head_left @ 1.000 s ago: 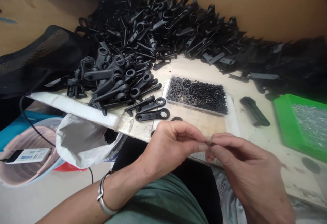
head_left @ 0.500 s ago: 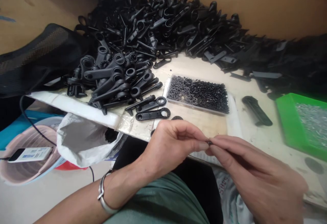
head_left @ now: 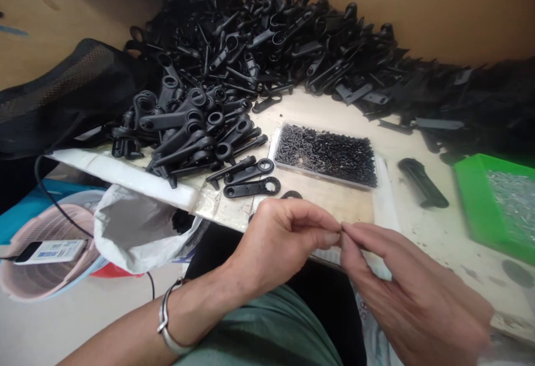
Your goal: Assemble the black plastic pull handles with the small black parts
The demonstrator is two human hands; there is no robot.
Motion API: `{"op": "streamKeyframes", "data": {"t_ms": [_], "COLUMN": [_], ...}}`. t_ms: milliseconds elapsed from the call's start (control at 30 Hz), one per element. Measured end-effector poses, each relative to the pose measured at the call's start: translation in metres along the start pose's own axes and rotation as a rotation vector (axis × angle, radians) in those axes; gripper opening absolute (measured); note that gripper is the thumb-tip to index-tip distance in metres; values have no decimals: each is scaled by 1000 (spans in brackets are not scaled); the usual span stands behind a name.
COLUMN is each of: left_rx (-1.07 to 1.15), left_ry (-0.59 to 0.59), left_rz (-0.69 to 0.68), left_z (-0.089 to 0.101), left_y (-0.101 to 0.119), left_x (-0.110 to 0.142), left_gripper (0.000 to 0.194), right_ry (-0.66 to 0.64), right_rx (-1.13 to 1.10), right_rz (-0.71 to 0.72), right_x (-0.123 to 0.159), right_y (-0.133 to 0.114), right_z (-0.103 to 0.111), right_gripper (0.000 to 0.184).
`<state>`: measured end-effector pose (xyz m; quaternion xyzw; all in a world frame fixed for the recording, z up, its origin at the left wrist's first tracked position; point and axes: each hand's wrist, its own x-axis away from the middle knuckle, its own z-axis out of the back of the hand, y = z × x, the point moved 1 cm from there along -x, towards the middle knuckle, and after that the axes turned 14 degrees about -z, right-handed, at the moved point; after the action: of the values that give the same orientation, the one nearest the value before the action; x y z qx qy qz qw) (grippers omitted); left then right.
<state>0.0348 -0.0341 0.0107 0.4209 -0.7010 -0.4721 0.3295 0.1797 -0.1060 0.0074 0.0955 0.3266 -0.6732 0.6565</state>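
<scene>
Tiny dark piece (head_left: 342, 228), mostly hidden; pinched between fingertips of left hand (head_left: 271, 246) and right hand (head_left: 412, 288), nearer the body than clear rectangular plastic tray (head_left: 321, 177) of small black bits, likely for fine control; black ring-ended plastic levers (head_left: 171, 121) heaped left of tray, green plastic bin (head_left: 480, 204) to its right, probably for easy reach; both hands angled inward, thumbs and forefingers narrowed, tips meeting.

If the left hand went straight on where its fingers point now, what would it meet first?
The left hand would probably meet the right hand at its fingertips; they look nearly touching, though depth is unclear.
</scene>
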Motion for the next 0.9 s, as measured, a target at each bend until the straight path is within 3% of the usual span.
{"op": "streamKeyframes", "data": {"t_ms": [100,200,267,300,367,533,767,900], "left_rx": [-215,-699,-1050,-1192,-1366,-1320,-1092,-1021], "left_ry": [-71,-122,-164,-192,-240,-233,-115,-164], "left_rz": [-152,-569,-814,-865,-837,-761,-867,-914], "left_z": [7,25,41,47,58,64,57,48], "left_y": [5,13,16,15,11,-2,-9,-15], "left_x": [5,17,27,30,35,33,28,20], "left_gripper": [10,15,24,27,29,27,20,18], "right_ry": [5,-23,-47,-63,-101,-133,-153,-188], "right_rx": [-82,-152,-167,-169,-166,-128,-132,-133], "right_rz": [-140,-271,-286,-278,-241,-133,-90,-64], "right_x": [-2,-1,1,2,3,0,-3,-6], "right_y": [-6,-5,0,2,6,7,5,4], "right_z": [-1,-2,-4,-5,-8,-13,-13,-13], "right_gripper": [12,10,8,6,5,6,4,9]}}
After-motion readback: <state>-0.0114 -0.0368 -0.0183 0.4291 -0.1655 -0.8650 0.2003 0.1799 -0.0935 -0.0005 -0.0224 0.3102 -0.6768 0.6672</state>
